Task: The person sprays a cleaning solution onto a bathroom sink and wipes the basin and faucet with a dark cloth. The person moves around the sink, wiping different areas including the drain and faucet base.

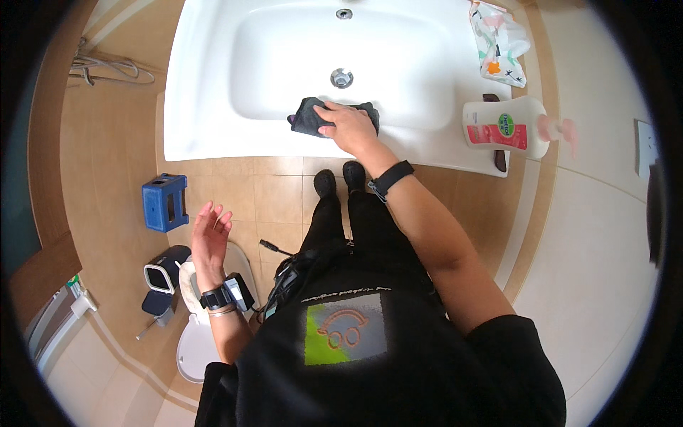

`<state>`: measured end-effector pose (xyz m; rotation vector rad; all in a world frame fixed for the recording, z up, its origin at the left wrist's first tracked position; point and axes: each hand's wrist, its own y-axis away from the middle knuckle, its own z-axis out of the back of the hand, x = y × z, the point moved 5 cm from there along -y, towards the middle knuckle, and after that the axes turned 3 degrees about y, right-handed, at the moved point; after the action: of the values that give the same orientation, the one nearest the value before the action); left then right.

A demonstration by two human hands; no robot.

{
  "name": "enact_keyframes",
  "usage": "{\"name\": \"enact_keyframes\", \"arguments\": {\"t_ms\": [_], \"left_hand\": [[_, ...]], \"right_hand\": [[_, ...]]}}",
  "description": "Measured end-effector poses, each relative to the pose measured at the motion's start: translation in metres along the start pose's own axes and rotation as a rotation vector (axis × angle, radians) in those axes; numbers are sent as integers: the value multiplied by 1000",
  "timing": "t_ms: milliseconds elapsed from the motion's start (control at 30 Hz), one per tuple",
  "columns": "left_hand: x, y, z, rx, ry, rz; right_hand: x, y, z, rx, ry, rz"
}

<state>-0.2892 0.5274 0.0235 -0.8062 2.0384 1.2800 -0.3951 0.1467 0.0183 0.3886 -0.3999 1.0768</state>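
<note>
My right hand (349, 127) lies spread on a dark grey cloth (309, 118) at the front inner edge of a white washbasin (213, 139). Part of the cloth shows on both sides of the hand; how far the fingers grip it is hard to tell. A round metal drain (341, 78) sits in the basin beyond the cloth. My left hand (212, 232) is raised at the left over the floor and toilet, palm up, with its fingers apart and nothing in it. To the right of the cloth, a Dettol pump bottle (499, 128) is on the basin's right rim.
A patterned soft pack (499, 45) lies at the basin's back right corner. A blue plastic stool (164, 203) stands on the floor at left. Below it are a small dark bin (171, 264) and a toilet with its white lid (197, 349) raised. A shower hose (114, 69) hangs at upper left.
</note>
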Motion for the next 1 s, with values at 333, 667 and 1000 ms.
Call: {"name": "enact_keyframes", "arguments": {"t_ms": [333,667,1000], "left_hand": [[-7,-6,-10,29,9,-57],[-6,-7,-15,53,-23,-11],[-4,11,2,0,-19,-71]], "right_hand": [[-142,45,43,123,-168,-45],[-33,3,10,106,-73,-28],[-119,45,42,135,-16,-60]]}}
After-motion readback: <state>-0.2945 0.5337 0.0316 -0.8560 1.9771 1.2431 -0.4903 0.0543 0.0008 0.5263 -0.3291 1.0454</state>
